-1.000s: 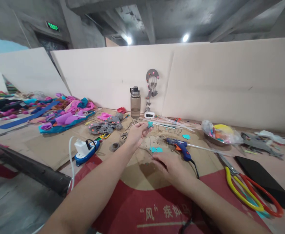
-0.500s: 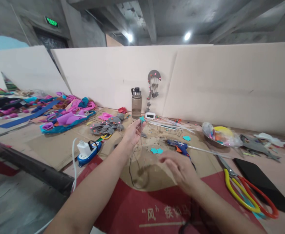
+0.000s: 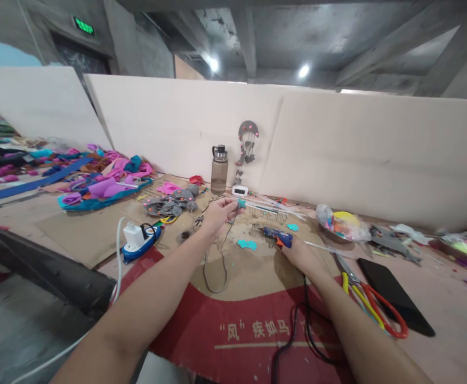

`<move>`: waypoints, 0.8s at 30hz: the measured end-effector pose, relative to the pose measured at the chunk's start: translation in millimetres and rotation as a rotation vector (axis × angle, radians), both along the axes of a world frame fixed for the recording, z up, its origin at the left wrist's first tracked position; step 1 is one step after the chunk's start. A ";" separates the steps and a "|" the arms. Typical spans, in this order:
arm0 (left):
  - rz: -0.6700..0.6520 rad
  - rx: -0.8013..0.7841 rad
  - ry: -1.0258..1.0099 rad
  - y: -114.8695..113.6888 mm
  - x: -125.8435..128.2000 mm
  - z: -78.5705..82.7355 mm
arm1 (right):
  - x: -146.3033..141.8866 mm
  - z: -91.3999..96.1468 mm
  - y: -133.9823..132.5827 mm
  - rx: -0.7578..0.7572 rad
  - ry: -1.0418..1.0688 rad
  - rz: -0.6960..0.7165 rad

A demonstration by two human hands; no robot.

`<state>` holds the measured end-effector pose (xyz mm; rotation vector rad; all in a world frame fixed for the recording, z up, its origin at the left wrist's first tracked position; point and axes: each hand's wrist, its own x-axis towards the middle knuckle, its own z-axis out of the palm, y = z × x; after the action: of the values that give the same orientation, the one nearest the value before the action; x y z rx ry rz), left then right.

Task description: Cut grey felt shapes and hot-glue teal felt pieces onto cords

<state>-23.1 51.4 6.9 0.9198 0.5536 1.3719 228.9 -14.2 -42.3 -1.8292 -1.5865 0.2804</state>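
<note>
A small teal star-shaped cutout (image 3: 241,204) is pinched between the thumb and fingers of my left hand (image 3: 221,213). From it a thin grey cord (image 3: 205,272) hangs down and loops on the cardboard. My right hand (image 3: 298,252) is closed around the handle of a blue hot glue gun (image 3: 277,235), whose nozzle points left; a clear glue stick (image 3: 317,246) sticks out of its back. Between my hands lie teal cutouts (image 3: 247,244), and another teal cutout (image 3: 292,227) rests just beyond the gun.
A water bottle (image 3: 219,170) and white digital clock (image 3: 240,191) stand by the board. Grey felt pieces (image 3: 169,204) and a power strip (image 3: 141,242) lie left. Scissors (image 3: 371,298), a black phone (image 3: 395,296) and a metal bowl (image 3: 333,232) are right. A black cable (image 3: 293,330) runs along the front.
My right hand has moved onto the glue gun and closed around its handle. My left hand still pinches the star, now turned more to the right. The view has shifted slightly.
</note>
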 end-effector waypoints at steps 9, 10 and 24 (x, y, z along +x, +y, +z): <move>0.038 0.041 0.055 2.9 -0.2 -5.5 | -17.2 21.9 -4.9 0.100 0.442 0.027; 0.034 0.037 0.065 2.4 -0.6 -5.1 | -23.9 26.9 -8.8 0.128 0.525 0.041; 0.183 0.072 0.393 -5.2 3.1 -5.6 | -68.0 48.2 -47.3 0.327 0.454 0.192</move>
<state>-20.0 46.2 1.3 1.2335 0.9092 1.3861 161.0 -61.5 5.9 -1.2590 -1.3885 0.4579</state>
